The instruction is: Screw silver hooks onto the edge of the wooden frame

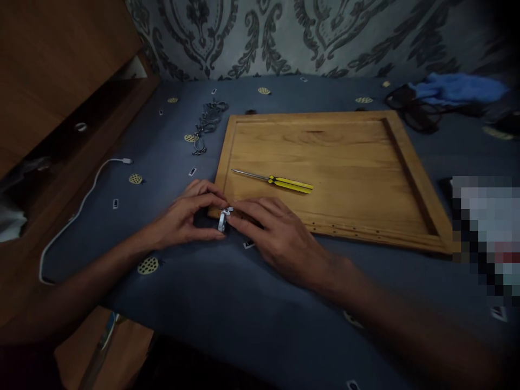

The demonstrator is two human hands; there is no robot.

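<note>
A small silver metal fitting (pixel 222 219) is pinched between both my hands, beside the near left corner of a framed wooden panel (pixel 341 162). My left hand (pixel 190 216) grips it from the left, thumb below and fingers above. From the other side, the fingertips of my right hand (pixel 280 233) close on its upper end. Its exact kind is too small and partly covered to make out. On the panel lies a screwdriver (pixel 280 182) with a yellow and black handle, its tip pointing left. Several small dark holes dot the panel's near rail.
Tangled grey cords (pixel 207 124) lie beyond my left hand. A white cable (pixel 87 197) runs along the left. Back right are a blue cloth (pixel 459 89) and dark glasses (pixel 420 114). A blurred-out object (pixel 489 227) is at right. Wooden furniture (pixel 60 65) borders the patterned blue cloth surface (pixel 195 303).
</note>
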